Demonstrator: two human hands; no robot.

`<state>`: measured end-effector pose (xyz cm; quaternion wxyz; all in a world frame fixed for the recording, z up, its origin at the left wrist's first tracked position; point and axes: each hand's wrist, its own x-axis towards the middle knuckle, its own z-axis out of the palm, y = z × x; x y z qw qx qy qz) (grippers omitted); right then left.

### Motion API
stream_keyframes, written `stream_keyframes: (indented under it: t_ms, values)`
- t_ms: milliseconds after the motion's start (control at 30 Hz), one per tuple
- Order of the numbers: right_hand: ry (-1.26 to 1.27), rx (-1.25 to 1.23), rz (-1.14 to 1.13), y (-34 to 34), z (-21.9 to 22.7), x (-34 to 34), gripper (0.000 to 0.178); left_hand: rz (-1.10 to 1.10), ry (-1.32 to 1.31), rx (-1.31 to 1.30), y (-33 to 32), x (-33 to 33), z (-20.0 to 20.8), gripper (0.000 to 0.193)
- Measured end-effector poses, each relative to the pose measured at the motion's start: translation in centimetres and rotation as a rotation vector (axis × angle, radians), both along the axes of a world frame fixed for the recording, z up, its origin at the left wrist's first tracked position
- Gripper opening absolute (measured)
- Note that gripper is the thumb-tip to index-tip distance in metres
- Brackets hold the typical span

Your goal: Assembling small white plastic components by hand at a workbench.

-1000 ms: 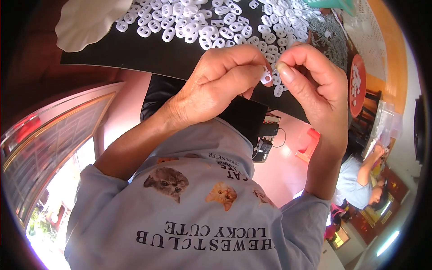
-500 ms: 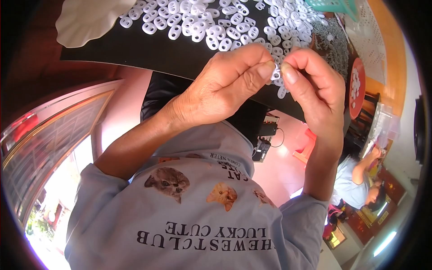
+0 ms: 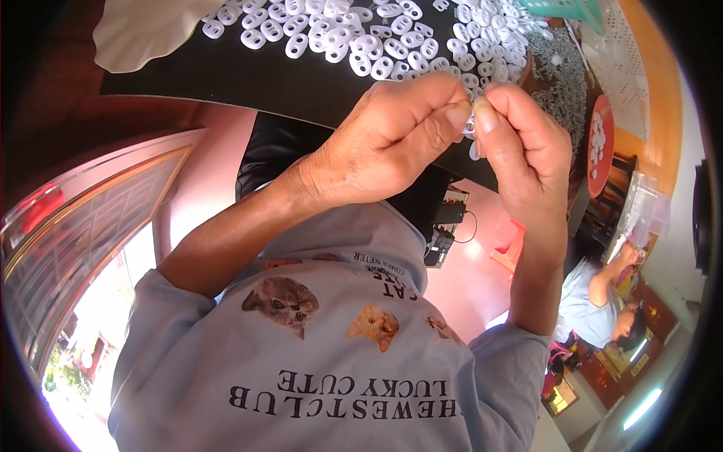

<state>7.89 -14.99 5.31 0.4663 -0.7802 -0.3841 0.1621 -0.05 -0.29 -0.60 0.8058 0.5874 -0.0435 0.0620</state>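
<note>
My left hand [image 3: 399, 139] and my right hand [image 3: 523, 143] meet at the near edge of the black work surface [image 3: 181, 89], fingertips almost touching. Between their thumbs and forefingers is a small white two-holed cord lock [image 3: 469, 126], mostly covered by the fingers. The left thumb and forefinger pinch it from one side. On the other side the right thumb presses close against it, forefinger curled behind. Whether the right fingers also hold a smaller part cannot be seen. Behind the hands spreads a heap of similar white cord locks [image 3: 331, 34].
Small grey metal springs [image 3: 557, 83] are piled at the right of the heap. Beyond them stands a red dish [image 3: 600, 177] with white pieces. A cream scalloped tray [image 3: 135, 38] lies far left, a green basket [image 3: 565, 9] far right. Another person [image 3: 591, 297] sits farther right.
Both hands have drawn closer together around the cord lock. The left hand has shifted slightly right, and less of the cord lock shows between the fingertips.
</note>
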Motion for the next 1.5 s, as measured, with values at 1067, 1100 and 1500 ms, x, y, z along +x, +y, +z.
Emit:
stream_keyframes:
  t_ms: [1067,1100,1500]
  values:
    - [-0.391,-0.25,0.01,0.2,-0.8,6.9,0.007,-0.1,0.018,0.067,1.0,-0.1,0.3,0.021]
    - [-0.484,-0.303,0.047,0.7,-1.0,7.2,0.006,-0.098,0.016,0.069,1.0,0.0,0.2,0.021]
    - [-0.542,-0.431,0.09,3.3,-1.2,8.9,0.008,-0.049,-0.062,0.079,1.2,0.0,0.0,0.021]
